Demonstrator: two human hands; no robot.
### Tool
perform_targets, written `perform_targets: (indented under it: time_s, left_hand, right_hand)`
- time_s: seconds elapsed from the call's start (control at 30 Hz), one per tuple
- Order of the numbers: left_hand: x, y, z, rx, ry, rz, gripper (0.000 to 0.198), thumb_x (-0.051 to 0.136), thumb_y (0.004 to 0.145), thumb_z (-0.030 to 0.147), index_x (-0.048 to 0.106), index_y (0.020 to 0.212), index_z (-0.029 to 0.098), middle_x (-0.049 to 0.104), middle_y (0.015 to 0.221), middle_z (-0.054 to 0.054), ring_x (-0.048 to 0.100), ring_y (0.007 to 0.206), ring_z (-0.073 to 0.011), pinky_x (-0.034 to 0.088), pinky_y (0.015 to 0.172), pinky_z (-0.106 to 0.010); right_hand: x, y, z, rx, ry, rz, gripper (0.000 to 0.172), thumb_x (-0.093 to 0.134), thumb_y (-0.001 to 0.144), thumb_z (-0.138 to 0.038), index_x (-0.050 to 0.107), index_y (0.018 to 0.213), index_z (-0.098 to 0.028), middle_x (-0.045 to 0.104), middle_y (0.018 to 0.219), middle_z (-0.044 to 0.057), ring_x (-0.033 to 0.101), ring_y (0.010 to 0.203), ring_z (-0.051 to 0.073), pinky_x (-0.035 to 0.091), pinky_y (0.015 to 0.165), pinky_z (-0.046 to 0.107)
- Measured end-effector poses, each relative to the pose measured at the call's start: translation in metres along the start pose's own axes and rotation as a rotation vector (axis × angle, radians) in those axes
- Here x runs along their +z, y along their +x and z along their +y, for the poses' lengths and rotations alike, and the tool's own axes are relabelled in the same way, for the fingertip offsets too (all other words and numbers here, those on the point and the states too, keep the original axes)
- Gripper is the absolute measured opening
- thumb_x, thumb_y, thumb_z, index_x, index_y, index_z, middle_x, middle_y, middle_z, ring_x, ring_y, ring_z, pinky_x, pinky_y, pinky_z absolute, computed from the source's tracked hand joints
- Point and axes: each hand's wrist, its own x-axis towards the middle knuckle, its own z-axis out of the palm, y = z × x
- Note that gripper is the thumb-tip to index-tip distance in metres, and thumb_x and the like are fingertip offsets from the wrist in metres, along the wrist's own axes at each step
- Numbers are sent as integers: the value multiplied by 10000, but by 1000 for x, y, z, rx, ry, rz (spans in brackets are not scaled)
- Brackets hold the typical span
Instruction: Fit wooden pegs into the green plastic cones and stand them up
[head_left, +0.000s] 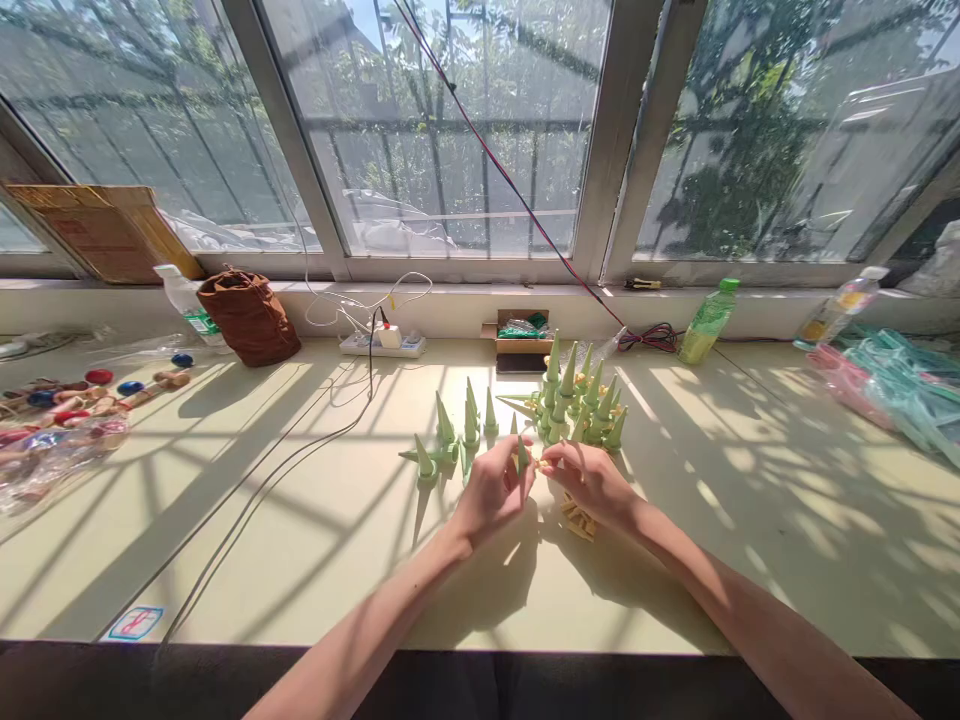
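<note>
- The left hand (pixel 493 480) is above the tabletop (pixel 300 570), right of its middle, with its fingers closed around a green cone (pixel 523 456), which points upward.
- The right hand (pixel 598 480) meets it from the side; its thumb and fingertips are pinched together on a small yellow piece (pixel 541 464), close beside the cone. Whether piece and cone touch, I cannot tell.
- A pile of yellow strips (pixel 577 522) lies on the tabletop just below the right hand, on the side toward the front edge.
- Beyond the hands, toward the back edge, a dense cluster of green cones (pixel 604 405) stands mostly upright, with yellow bits showing among them.
- A looser group of green cones (pixel 445 422) is to the left of that cluster; most stand, and at least one lies on its side.
- Near the back edge are a small open cardboard box (pixel 525 345), a white power strip (pixel 382 346), a brown pouch (pixel 251 318) and a green-capped bottle (pixel 709 322).
- Wooden beads (pixel 97 400) and clear plastic lie by the left edge.
- Pink and teal plastic packaging (pixel 896 385) is heaped toward the back right corner.
- A small marked label (pixel 136 623) sits by the front edge, toward the front left corner.
</note>
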Motion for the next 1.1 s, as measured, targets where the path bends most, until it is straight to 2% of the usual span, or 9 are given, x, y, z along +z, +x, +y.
perform_targets:
  time_s: [0.2,0.3,0.4,0.47,0.53,0.73,0.93,1.03,1.1]
  left_hand:
    - [1,0,-1,45,46,-16,231,548,833,135,570,1062,126,609,735,-13,507,503,-96,419,478,-228]
    - [1,0,1,45,43,-17,202,536,850,139,575,1048,129,584,680,7,503,495,-96,418,472,-224]
    - [0,1,3,32,29,4,180,534,872,156,573,1046,136,552,639,27,499,487,-95,409,464,-220]
    - [0,2,5,17,18,28,161,546,878,173,566,1036,144,527,612,42,485,472,-91,399,453,-216]
    - [-1,2,6,6,6,42,138,553,883,188,560,1016,152,513,600,49,475,461,-87,392,445,-214]
    - [-2,2,8,13,-20,26,146,543,880,173,564,1022,146,540,644,33,482,471,-83,390,444,-210]
    - [-3,1,5,47,39,-19,178,546,842,130,581,1017,134,581,716,3,483,505,-85,415,476,-217]
    - [-3,1,4,61,42,-31,182,541,842,125,584,1018,135,596,732,-7,487,509,-88,419,477,-218]
    - [-2,1,4,59,41,-25,176,540,851,132,584,1021,136,600,727,-7,493,509,-91,415,473,-218]
  right_hand:
    - [1,2,3,-10,-11,-44,361,421,1017,-338,550,716,-186,525,601,-5,445,521,120,362,522,252]
    - [0,1,1,-1,0,-55,421,374,1030,-339,505,658,-191,481,565,-18,408,492,108,334,501,244]
    - [-2,1,-1,30,-2,-20,313,444,1008,-350,588,786,-184,541,610,-10,469,523,120,383,537,245]
    - [-3,1,-2,41,-7,12,202,531,970,-357,621,939,-179,614,711,10,513,561,129,423,573,253]
    - [-2,1,-2,31,-6,19,174,556,956,-340,622,999,-184,651,802,29,542,598,137,449,608,263]
    - [-1,0,-1,27,9,-5,173,513,974,-316,620,918,-192,637,772,24,562,647,151,447,635,271]
    - [-2,0,-1,21,-18,-64,358,415,1014,-349,534,721,-180,512,632,-13,445,550,112,357,550,244]
    - [-1,1,-1,10,-33,-76,404,381,1025,-344,489,670,-186,448,584,-32,375,508,97,322,521,235]
    - [-1,1,-2,16,-26,-77,407,378,1029,-341,497,671,-187,459,581,-31,385,506,97,325,518,231]
